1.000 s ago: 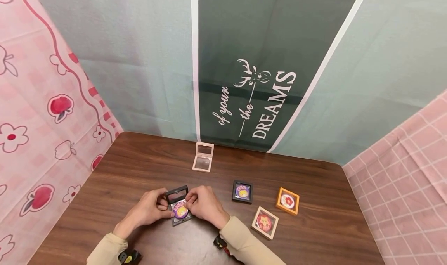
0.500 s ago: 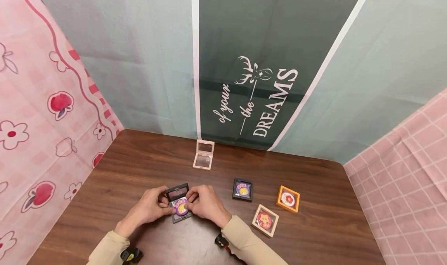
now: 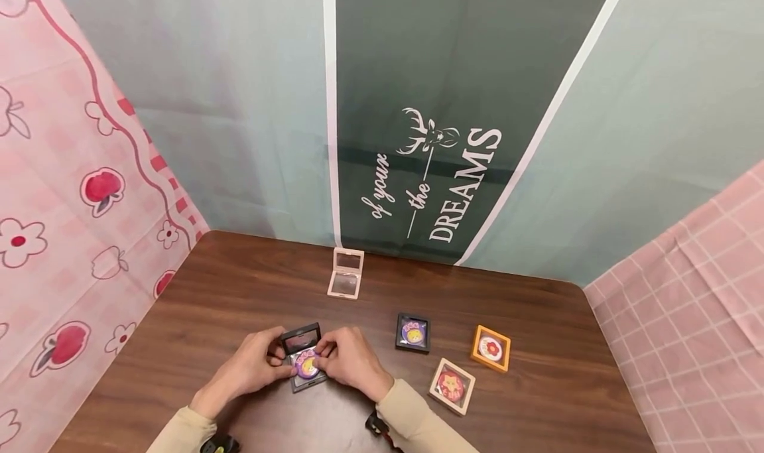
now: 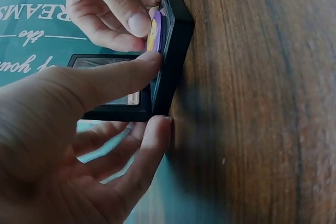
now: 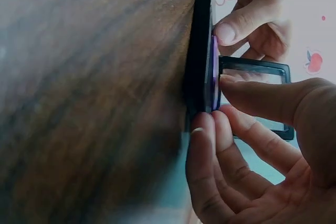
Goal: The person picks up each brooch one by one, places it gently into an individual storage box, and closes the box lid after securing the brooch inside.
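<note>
A small black display case (image 3: 301, 339) stands with its lid raised on the wooden table, its clear films showing. Inside the lower half lies a round purple badge (image 3: 305, 365) with a yellow cartoon figure. My left hand (image 3: 255, 362) grips the case from the left, thumb on the badge's edge and fingers behind the hinge side. From the other side my right hand (image 3: 349, 357) pinches the badge's right edge with thumb and forefinger. In the right wrist view the badge (image 5: 214, 72) lies almost flat against the case's film, and other fingertips touch the case edge.
An open pale pink case (image 3: 344, 284) stands at the back. To the right lie a closed black case (image 3: 413, 348) with a similar badge, a cream case (image 3: 442, 405) with a red badge and an orange case (image 3: 506, 359) with a flower badge. Cloth curtains surround the table.
The head view has tilted slightly. Both hands stay at the black case, and the right thumb now covers a little more of the badge's right side.
</note>
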### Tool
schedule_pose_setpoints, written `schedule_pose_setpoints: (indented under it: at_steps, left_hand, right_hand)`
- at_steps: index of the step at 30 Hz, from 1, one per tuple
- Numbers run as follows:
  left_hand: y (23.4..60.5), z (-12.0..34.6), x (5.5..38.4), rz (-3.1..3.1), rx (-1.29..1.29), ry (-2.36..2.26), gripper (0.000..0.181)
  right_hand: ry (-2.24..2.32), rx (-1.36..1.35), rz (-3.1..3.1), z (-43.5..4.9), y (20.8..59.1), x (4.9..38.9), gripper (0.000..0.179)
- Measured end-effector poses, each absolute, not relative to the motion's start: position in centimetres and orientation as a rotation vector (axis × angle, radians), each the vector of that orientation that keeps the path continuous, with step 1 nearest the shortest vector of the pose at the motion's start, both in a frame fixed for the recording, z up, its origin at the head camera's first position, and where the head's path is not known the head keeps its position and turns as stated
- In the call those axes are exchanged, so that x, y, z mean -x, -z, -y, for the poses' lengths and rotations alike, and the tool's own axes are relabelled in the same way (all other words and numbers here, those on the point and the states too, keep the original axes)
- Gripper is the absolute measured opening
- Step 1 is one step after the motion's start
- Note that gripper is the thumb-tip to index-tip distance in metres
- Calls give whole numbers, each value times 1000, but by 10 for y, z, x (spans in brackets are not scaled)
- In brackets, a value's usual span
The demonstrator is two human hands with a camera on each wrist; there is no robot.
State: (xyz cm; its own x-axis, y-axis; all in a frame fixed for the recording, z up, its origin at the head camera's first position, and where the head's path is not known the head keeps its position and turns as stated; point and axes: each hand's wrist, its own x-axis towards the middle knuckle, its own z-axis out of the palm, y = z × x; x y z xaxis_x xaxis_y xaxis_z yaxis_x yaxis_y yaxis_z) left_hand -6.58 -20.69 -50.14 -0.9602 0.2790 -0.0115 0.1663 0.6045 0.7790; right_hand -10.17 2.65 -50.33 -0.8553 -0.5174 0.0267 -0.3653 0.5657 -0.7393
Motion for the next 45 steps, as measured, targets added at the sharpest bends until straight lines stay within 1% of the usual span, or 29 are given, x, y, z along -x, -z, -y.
schedule_pose_setpoints:
  at_steps: [3,5,10,14,17,23,35,41,45]
  left_hand:
    - [502,208,64,-2765,-472,-1301,40]
    - [501,208,62,-2806,-494,-1315,39]
    - [494,207,60,-2783,-381,-1431,33]
    - [489,202,60,-2762,-281,-1491,19]
    - [489,199,60,-2795,-270,-1482,9]
    - [490,196,62,-2902,-337,-1429,17]
    - [482,190,61,-2810,-352,-1458,12]
    - [483,189,55,-2728,-482,-1472,8]
    - [486,188,50,-2700,-597,-1479,7]
  right_hand:
    - [1163,754,-2606,-29,502,97,12]
    - [1134,764,-2611,-31,500,93,20]
    - [1011,761,-2614,-35,495,83,44]
    - [983,739,-2614,-34,494,77,54]
    - [1009,733,-2613,-33,496,75,54]
    - [1030,738,-2653,-31,498,73,48]
    - [1043,725,-2663,-32,500,75,46]
    - [1057,725,-2646,-34,500,76,45]
    - [1047,725,-2644,-34,498,75,39]
